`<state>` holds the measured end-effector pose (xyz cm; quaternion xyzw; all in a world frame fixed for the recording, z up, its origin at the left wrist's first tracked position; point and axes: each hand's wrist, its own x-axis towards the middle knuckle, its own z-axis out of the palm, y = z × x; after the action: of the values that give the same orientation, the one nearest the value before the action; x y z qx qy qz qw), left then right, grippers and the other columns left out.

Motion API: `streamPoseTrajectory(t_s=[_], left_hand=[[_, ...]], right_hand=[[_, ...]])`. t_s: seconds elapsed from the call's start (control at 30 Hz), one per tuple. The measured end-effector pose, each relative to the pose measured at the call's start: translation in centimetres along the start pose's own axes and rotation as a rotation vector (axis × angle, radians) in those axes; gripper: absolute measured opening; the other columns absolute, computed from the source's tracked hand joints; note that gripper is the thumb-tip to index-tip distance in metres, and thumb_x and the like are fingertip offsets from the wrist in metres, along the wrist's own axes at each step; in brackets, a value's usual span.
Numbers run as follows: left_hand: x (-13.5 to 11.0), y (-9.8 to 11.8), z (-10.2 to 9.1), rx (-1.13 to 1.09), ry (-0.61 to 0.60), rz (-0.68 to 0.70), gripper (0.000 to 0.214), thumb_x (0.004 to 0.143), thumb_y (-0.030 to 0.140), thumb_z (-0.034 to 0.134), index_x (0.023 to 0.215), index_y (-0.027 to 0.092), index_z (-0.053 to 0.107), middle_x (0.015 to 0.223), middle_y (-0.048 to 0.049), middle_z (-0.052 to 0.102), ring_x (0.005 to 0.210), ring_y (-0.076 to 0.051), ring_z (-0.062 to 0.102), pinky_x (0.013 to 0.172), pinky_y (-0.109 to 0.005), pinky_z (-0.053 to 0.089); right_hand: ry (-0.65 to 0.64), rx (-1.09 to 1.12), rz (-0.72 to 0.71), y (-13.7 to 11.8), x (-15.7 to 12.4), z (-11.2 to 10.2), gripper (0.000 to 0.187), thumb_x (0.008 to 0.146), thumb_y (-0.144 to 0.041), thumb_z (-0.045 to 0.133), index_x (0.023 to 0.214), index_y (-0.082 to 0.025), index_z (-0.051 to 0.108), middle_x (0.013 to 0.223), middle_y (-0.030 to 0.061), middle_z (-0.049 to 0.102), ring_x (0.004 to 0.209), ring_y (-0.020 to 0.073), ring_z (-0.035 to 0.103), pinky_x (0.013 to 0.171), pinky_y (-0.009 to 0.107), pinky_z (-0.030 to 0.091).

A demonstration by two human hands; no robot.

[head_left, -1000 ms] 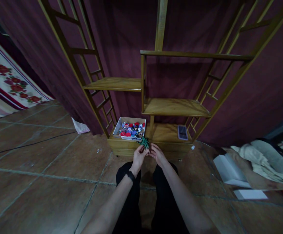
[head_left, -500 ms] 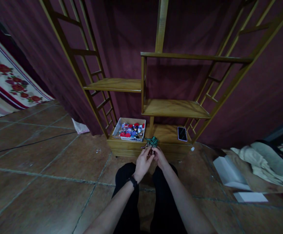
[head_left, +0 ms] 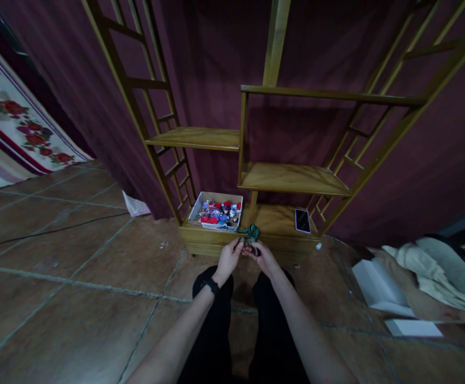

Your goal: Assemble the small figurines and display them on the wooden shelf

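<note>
Head view: both bare hands meet low and central, in front of the low wooden cabinet (head_left: 204, 237) at the base of the open shelving. Between them, a small green object (head_left: 251, 233), dark and thin in places, held just off the cabinet's front edge. Exact form too small to tell.

Left hand (head_left: 227, 261): thumb and fingers nearly together, pinching at the object's lower left. Right hand (head_left: 265, 260): fingers curled in from below and the right, gap small, apparently with hold of its lower part. How much each one carries, cannot tell.

Relation of note: the green bulk lies beyond the fingertips, on the cabinet side, a little nearer the right hand. A narrow green part points left, toward the open box (head_left: 215, 226); a darker part sits down among the fingers. Long axis of the whole uncertain.

Box stands on the cabinet top, near the object and to its left, holding a jumble of small red, blue and white pieces (head_left: 221, 212). Phone (head_left: 302, 221) lies flat toward the cabinet's right end, well apart from both hands.
</note>
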<state>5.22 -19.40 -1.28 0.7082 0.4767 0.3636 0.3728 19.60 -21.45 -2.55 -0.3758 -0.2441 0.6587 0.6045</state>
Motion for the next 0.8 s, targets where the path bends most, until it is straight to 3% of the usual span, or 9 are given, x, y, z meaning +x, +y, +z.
streamPoseTrajectory(t_s=[0.2,0.33,0.43,0.6,0.8], left_hand=[[-0.5,0.2,-0.9,0.331,0.012,-0.048,0.033,0.09,0.037,0.038,0.114,0.021,0.053,0.086,-0.0052,0.069,0.079,-0.018,0.065,0.07,-0.027,0.046],[-0.6,0.5,-1.1,0.597,0.049,-0.051,0.036,0.092,0.039,0.029,0.116,0.02,0.048,0.084,-0.0069,0.068,0.076,-0.019,0.064,0.066,-0.027,0.044],[-0.7,0.9,-1.1,0.744,0.042,0.093,0.037,0.093,0.038,0.026,0.116,0.017,0.046,0.083,-0.0082,0.066,0.075,-0.02,0.063,0.067,-0.028,0.042],[-1.1,1.1,-1.3,0.911,0.03,0.398,0.034,0.093,0.028,0.028,0.118,0.014,0.047,0.085,-0.0096,0.064,0.08,-0.02,0.06,0.073,-0.032,0.04],[-1.6,0.9,-1.2,1.03,-0.022,0.523,0.034,0.092,0.018,0.031,0.122,0.01,0.045,0.086,-0.0099,0.061,0.081,-0.019,0.057,0.074,-0.033,0.039]], right_hand=[[0.072,-0.037,-0.021,0.7,0.6,-0.3,0.029,0.06,-0.029,0.072,0.086,-0.023,0.061,0.085,-0.0002,0.067,0.078,0.0148,0.061,0.08,0.037,0.051],[0.057,-0.095,-0.097,1.7,1.2,-0.5,0.032,0.058,-0.027,0.074,0.087,-0.023,0.062,0.089,-0.0007,0.066,0.083,0.0151,0.06,0.082,0.034,0.048],[0.041,-0.252,-0.175,2.3,1.7,-0.8,0.03,0.06,-0.029,0.071,0.088,-0.021,0.064,0.089,0.0006,0.067,0.083,0.0162,0.06,0.083,0.033,0.046],[0.143,-0.468,-0.356,2.3,2.3,-1.6,0.029,0.066,-0.033,0.063,0.091,-0.02,0.065,0.092,0.0021,0.068,0.089,0.0189,0.059,0.087,0.034,0.042],[0.174,-0.49,-0.393,2.1,2.5,-2.2,0.03,0.063,-0.032,0.065,0.089,-0.018,0.064,0.092,0.0038,0.069,0.089,0.0194,0.059,0.089,0.035,0.04]])
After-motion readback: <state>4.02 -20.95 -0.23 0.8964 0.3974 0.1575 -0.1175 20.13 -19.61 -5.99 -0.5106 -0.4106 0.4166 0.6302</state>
